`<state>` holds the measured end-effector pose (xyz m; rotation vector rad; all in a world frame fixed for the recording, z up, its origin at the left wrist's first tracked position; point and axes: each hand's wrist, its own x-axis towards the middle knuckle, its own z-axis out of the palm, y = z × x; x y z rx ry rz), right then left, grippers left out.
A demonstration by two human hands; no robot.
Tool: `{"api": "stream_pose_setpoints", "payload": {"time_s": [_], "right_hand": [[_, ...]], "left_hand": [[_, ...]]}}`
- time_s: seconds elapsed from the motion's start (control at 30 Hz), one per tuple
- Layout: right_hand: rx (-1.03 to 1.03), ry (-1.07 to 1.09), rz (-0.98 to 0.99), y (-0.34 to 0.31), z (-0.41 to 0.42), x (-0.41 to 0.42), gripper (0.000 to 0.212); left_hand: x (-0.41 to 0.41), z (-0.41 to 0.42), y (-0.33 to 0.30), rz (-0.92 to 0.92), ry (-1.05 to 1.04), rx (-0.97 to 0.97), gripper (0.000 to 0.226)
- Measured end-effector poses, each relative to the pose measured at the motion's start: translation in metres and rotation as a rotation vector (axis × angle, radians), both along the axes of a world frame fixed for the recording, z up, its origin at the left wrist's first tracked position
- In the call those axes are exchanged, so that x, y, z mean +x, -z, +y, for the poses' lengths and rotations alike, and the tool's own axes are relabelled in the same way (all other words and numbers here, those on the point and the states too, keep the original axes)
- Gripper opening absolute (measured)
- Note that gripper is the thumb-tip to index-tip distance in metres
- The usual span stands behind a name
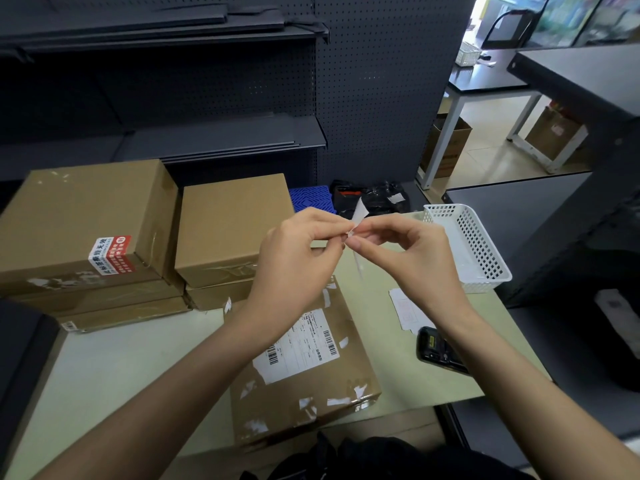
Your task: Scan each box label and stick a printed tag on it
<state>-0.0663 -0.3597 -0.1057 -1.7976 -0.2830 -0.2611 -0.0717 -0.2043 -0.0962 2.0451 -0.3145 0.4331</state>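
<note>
Above the counter (pixel 114 368), left hand (pixel 298 258) and right hand (pixel 398 251) each pinch the tag (pixel 358 216), raised at 12 o'clock from the box (pixel 304 368); uneven peeling may curl or tear it.

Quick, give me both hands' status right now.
Left hand: pinching the small white tag at its fingertips.
Right hand: pinching the same tag from the other side.

Two bare forearms and hands (pixel 349 251) — no sleeves, rings or watch — dark clothing (pixel 381 459) at the bottom edge.
</note>
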Motion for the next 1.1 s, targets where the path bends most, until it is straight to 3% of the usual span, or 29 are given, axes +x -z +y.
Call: {"api": "stream_pose_setpoints", "payload": {"time_s": [0.3, 0.43, 0.5, 0.6, 0.73, 0.87, 1.1], "right_hand": [[-0.028, 0.0, 0.031, 0.003, -0.002, 0.003, 0.008], [0.015, -0.089, 0.103, -0.004, -0.004, 0.0, 0.016], [0.026, -0.123, 0.124, -0.007, -0.006, -0.001, 0.017], [0.069, -0.155, 0.172, -0.011, -0.008, -0.002, 0.011], [0.156, -0.223, 0.231, -0.019, -0.012, -0.003, 0.006], [0.171, -0.266, 0.279, -0.024, -0.016, -0.001, 0.016], [0.163, -0.296, 0.343, -0.027, -0.014, -0.001, 0.015]], "left_hand": [[0.0, 0.001, -0.004, -0.02, 0.008, 0.045, 0.017], [0.006, 0.01, -0.011, -0.009, 0.002, 0.29, 0.04], [0.011, 0.014, -0.015, 0.035, 0.048, 0.342, 0.038], [0.013, 0.016, -0.019, 0.187, 0.096, 0.184, 0.014], [0.011, 0.017, -0.025, 0.249, 0.132, 0.002, 0.008], [0.009, 0.018, -0.031, 0.252, 0.153, -0.034, 0.01], [0.008, 0.018, -0.031, 0.234, 0.147, -0.046, 0.008]]}}
